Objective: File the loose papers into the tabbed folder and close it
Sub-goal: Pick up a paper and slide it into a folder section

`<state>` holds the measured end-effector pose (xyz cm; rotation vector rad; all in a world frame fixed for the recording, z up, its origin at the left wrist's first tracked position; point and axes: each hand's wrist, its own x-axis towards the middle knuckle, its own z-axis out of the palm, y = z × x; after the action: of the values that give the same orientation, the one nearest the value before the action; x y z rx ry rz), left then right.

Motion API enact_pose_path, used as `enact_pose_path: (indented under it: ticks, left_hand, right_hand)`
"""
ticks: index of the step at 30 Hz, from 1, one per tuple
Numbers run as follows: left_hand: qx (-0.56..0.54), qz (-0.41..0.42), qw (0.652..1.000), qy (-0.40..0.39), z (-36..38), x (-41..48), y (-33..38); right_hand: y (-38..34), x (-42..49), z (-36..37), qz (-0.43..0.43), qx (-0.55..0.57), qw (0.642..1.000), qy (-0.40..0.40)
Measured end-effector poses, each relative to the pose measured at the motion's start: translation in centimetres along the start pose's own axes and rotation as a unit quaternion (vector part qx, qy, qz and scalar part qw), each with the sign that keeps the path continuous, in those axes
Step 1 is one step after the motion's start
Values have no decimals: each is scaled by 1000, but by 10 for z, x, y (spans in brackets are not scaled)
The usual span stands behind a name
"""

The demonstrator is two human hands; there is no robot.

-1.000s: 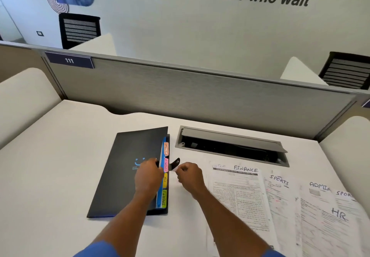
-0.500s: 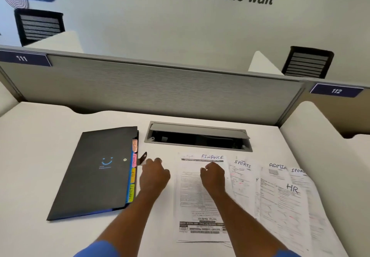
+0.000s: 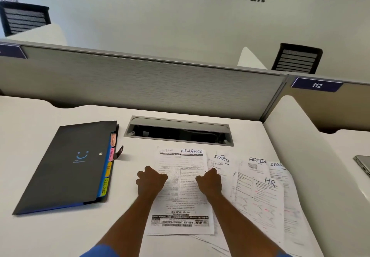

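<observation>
- Left hand [image 3: 151,182]: knuckles up, fingers curled at sheet [image 3: 181,206] left edge; grip unclear.
- Right hand [image 3: 209,182]: likewise curled at right edge; grip unclear.
- Folder [image 3: 66,166] left, apart.

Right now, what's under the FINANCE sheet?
Under the FINANCE sheet, the SPORTS sheet appears to tuck in at its right side, and more paper edges poke out at the near right corner. Whatever lies beneath its middle is hidden.
</observation>
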<state>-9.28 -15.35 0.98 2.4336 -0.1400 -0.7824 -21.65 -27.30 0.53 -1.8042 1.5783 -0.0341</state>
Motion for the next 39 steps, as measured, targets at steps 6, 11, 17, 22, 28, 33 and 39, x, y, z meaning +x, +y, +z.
enact_pose_path:
  ticks: [6, 11, 17, 22, 28, 33, 39]
  left_hand:
    - [-52, -11, 999, -13, 3, 8, -5]
    - [-131, -9, 991, -32, -5, 17, -15]
    - [-308, 69, 945, -86, -36, 10, 8]
    - [-384, 140, 910, -67, -67, 10, 42]
    - [-372, 236, 897, -45, -83, 3, 55]
    - [-312, 228, 922, -11, -65, 0, 40]
    - [-261, 214, 941, 9, -57, 0, 30]
  right_hand:
    - [1, 4, 1, -23, 47, 999, -10]
    - [-4, 4, 0, -44, 139, 989, -15]
    - [-19, 5, -16, -134, 214, 966, -50]
    - [-47, 6, -45, -182, 322, 929, -31]
    - [-61, 5, -56, -190, 358, 914, -22]
    - [-47, -1, -48, -188, 315, 930, -21]
    - [-42, -2, -43, -194, 256, 946, -35]
